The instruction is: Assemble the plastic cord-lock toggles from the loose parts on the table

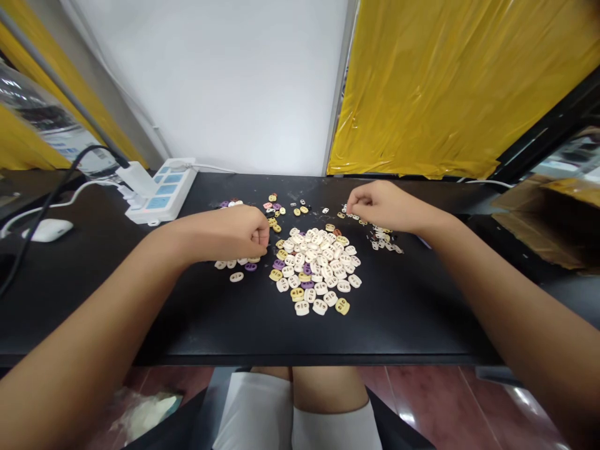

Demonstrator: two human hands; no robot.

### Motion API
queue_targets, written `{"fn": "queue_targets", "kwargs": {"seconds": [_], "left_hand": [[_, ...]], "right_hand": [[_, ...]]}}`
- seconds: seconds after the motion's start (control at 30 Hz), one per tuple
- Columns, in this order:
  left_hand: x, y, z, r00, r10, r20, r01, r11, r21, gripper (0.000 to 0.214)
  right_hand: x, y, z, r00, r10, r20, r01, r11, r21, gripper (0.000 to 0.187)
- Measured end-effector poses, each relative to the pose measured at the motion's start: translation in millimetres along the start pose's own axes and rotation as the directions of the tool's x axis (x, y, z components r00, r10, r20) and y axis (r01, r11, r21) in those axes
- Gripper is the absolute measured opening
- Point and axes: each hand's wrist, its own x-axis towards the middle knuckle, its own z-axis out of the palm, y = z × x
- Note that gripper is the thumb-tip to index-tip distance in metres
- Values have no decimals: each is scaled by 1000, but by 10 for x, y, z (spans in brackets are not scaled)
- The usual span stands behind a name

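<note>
A heap of small two-hole plastic pieces (316, 265), mostly cream with some yellow and purple, lies in the middle of the black table (187, 325). My left hand (234, 232) rests as a closed fist at the heap's left edge, over a short row of cream and purple pieces (237, 265). My right hand (377, 205) is curled in a pinch at the far right of the heap, its fingertips down on a small scatter of pieces (384, 237). What either hand holds is hidden. More loose pieces (276, 209) lie behind the heap.
A white power strip (164, 190) with plugs and cables sits at the back left, and a white mouse (47, 230) lies further left. Yellow plastic sheeting (450, 87) hangs behind on the right. A brown cardboard box (539, 231) stands at the right edge.
</note>
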Motion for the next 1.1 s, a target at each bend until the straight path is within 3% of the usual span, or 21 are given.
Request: {"fn": "queue_targets", "kwargs": {"seconds": [0.1, 0.2, 0.27, 0.37, 0.5, 0.6, 0.7, 0.83, 0.97, 1.03, 1.1], "left_hand": [[-2, -10, -17, 999, 5, -34, -5, 1000, 20, 8], [7, -35, -40, 999, 3, -47, -1, 999, 46, 14], [12, -42, -52, 999, -6, -31, 7, 999, 51, 18], [19, -48, -55, 999, -22, -44, 24, 998, 58, 21], [39, -91, -28, 998, 18, -64, -14, 998, 56, 17], [52, -125, -1, 995, 67, -80, -62, 996, 56, 10], [46, -118, 13, 990, 102, -97, -93, 992, 90, 8], [15, -62, 10, 973, 113, -199, -101, 992, 70, 12], [43, -25, 44, 928, 155, -339, -186, 981, -59, 15], [114, -2, 109, 906, 187, -380, -272, 944, -186, 16], [216, 46, 203, 893, 188, -409, -359, 846, -394, 17]], "right_hand": [[3, 13, 20, 990, -9, 140, 8, 1000, 9, 19], [22, 79, 38, 979, -29, 202, 35, 999, -24, 21], [38, 121, 62, 984, -49, 169, 55, 998, -28, 17], [77, 145, 142, 997, -79, 3, 79, 997, 15, 13], [213, 116, 305, 972, -145, -183, 159, 985, 64, 20], [378, 59, 401, 940, -283, -189, 280, 959, -43, 26], [528, -9, 450, 934, -338, -119, 328, 940, -94, 23], [613, -61, 476, 943, -321, -86, 312, 945, -101, 12], [550, -98, 498, 941, -309, -140, 297, 949, -104, 14], [470, -147, 504, 949, -234, -209, 244, 969, 23, 14], [361, -222, 502, 965, -77, -250, 157, 934, 321, 13]]}}
